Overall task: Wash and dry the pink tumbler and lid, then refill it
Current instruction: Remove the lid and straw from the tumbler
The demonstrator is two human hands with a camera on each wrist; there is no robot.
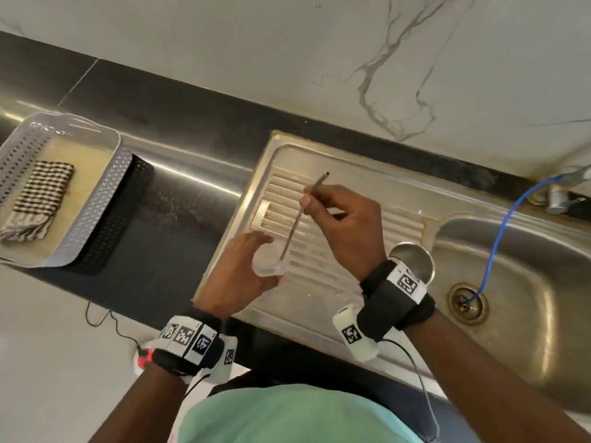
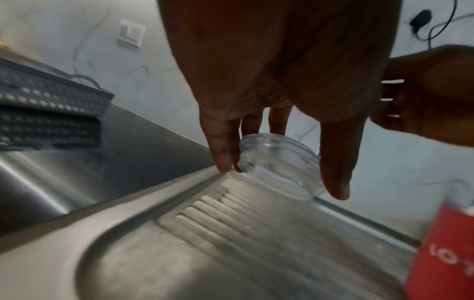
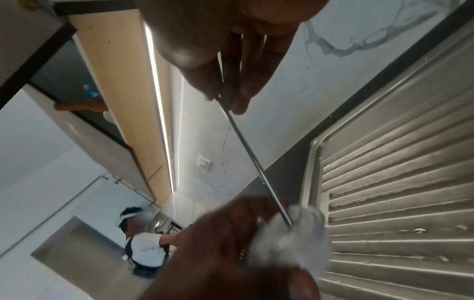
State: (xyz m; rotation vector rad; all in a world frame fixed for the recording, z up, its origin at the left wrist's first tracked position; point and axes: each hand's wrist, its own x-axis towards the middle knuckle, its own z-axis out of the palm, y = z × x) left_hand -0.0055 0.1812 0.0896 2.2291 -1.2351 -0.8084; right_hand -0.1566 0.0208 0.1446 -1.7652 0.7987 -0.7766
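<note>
— Over the ribbed drainboard [image 1: 323, 251] of the steel sink, we see the clear lid [image 2: 279, 166] held in the air by the left hand [image 1: 238, 278], fingers and thumb curled round its threaded rim

— And the right hand [image 1: 347, 223]?

— We find it pinching a thin metal straw [image 1: 295, 223] near the upper end; the straw slants down and its lower end meets the lid. From the right wrist view the lid is too blurred for us to tell whether the straw passes through it or only touches it

— Where do we place the tumbler [image 1: 412, 262] itself?

— Standing upright on the drainboard just beside the basin [image 1: 527, 298], partly hidden behind the right wrist band in the head view; we see its steel inside from above. In the left wrist view its outer wall [image 2: 446, 257] shows reddish pink with white lettering we cannot read

— What lies further out?

— A blue hose [image 1: 502, 231] runs from the tap [image 1: 563, 190] down into the drain [image 1: 468, 302]. To the left, on the dark counter [image 1: 166, 238], we see a white perforated basket [image 1: 92, 206] with a folded checked cloth [image 1: 36, 203] lying inside. Behind everything rises the marble-veined wall [image 1: 287, 59]
</note>
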